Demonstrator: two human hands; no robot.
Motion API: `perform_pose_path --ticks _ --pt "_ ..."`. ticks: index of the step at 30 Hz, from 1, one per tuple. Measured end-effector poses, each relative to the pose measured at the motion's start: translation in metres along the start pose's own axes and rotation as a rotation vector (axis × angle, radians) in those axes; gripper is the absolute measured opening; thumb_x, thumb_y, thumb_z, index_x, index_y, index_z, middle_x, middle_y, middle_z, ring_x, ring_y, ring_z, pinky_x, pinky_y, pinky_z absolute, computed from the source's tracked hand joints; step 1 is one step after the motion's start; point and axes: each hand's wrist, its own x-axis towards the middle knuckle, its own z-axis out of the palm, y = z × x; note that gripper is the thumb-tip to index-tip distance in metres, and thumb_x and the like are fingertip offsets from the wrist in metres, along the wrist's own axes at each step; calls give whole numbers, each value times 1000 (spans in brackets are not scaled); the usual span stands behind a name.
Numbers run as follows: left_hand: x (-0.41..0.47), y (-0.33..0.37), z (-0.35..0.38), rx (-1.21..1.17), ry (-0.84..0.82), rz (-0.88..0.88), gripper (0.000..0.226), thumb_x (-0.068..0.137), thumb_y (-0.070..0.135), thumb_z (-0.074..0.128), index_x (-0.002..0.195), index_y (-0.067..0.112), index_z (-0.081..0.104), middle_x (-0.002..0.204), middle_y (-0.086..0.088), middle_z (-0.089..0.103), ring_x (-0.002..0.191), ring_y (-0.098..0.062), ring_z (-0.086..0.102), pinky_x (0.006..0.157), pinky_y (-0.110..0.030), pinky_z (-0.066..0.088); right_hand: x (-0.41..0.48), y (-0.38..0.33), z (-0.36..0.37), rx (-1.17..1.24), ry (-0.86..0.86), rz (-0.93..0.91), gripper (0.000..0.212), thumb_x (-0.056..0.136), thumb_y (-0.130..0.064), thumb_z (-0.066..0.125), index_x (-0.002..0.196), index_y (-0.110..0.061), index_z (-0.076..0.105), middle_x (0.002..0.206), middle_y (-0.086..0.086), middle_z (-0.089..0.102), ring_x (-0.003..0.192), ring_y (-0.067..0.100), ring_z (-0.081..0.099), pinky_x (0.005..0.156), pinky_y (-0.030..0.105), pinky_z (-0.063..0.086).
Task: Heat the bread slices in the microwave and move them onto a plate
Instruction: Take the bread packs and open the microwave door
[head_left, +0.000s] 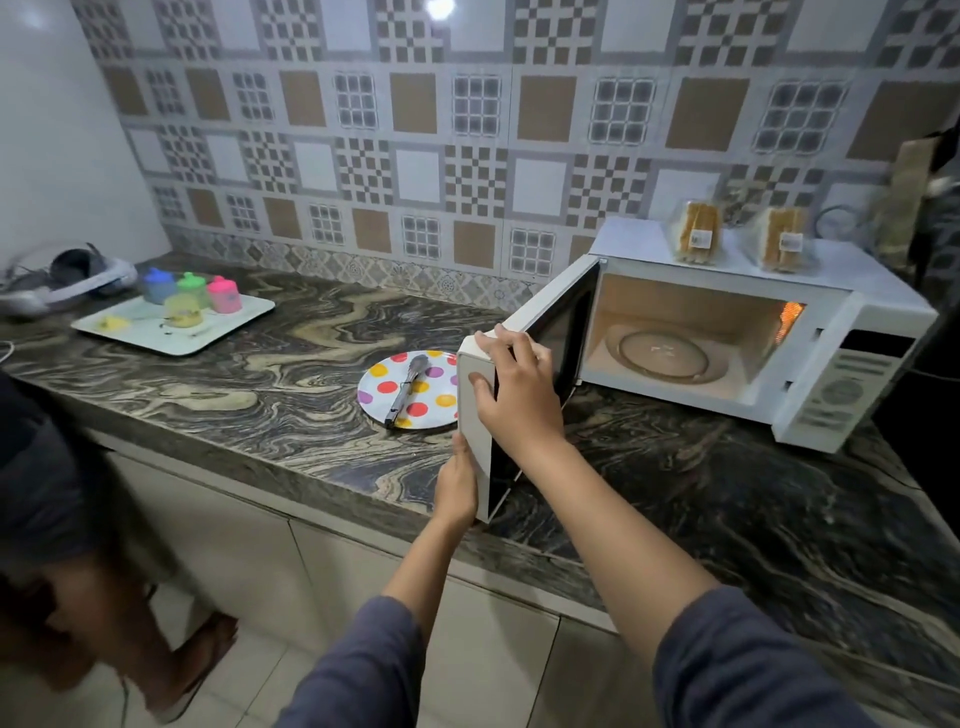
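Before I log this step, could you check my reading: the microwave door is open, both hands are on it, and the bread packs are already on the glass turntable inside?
Not quite. In the head view the two bread packs sit on top of the microwave; the turntable is bare. The door is open, with the left hand and right hand on it.

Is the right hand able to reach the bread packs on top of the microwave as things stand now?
Probably yes. The bread packs stand uncovered on the microwave top, with nothing in front of them. The right hand must first let go of the open door, which both hands hold.
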Motion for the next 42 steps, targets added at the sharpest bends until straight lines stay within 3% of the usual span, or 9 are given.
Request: perform_pose_path --ticks 5,9,15,20,23,27,29,34,42 --pt "-4 -2 0 -7 -2 -32 66 93 61 11 121 20 56 120 -11 60 102 -24 56 93 -37 45 -6 4 -5 54 -57 -26 54 91 -12 49 142 -21 36 153 -1 26 143 23 12 116 34 15" --pt "-17 -12 -5 -41 7 -125 70 93 61 11 130 18 52 132 -9 55 121 -26 50 96 -32 38 -23 9 -16 134 -77 -54 54 95 -14 45 146 -23 28 157 -4 15 146 15 3 111 23 6" --pt "-52 -41 5 167 48 -84 58 99 44 20 127 3 52 132 -16 54 121 -30 49 93 -33 37 -61 30 -30 200 20 59 39 97 -17 44 136 -17 46 151 1 32 143 15 19 113 24 14" --pt "-85 -43 51 275 -112 -39 45 100 33 32 119 -2 54 124 -19 58 114 -30 52 88 -32 39 -91 68 -55 147 27 188 34 97 -17 44 129 -13 53 143 4 42 138 17 29 111 23 19" --pt "-88 -16 85 249 -230 4 40 100 32 35 119 2 54 112 -13 58 112 -29 54 78 -24 35 -96 93 -84 105 71 264 32 97 -17 44 127 -11 55 138 5 46 134 17 35 112 28 25" --pt "-72 33 133 212 -330 136 35 98 34 39 113 8 56 114 -13 61 108 -27 56 89 -31 44 -86 127 -128 29 172 320 27 95 -15 47 118 -7 60 122 8 57 119 21 49 99 27 36" --pt "-59 64 152 219 -355 230 33 98 30 41 115 6 56 111 -8 60 105 -22 55 85 -27 40 -75 146 -148 5 227 348 25 94 -14 48 115 -7 61 118 9 58 117 23 51 97 27 36" --pt "-7 137 190 240 -372 407 32 98 25 43 116 3 56 117 -12 60 113 -25 54 84 -24 36 -24 188 -191 -32 265 404 29 96 -18 46 122 -10 57 128 7 53 123 21 46 99 24 33" --pt "95 240 253 243 -253 556 45 95 24 45 136 5 39 139 -14 44 126 -26 43 103 -34 35 105 256 -241 -70 255 334 38 94 -17 49 132 -13 48 137 8 47 130 23 39 106 30 32"
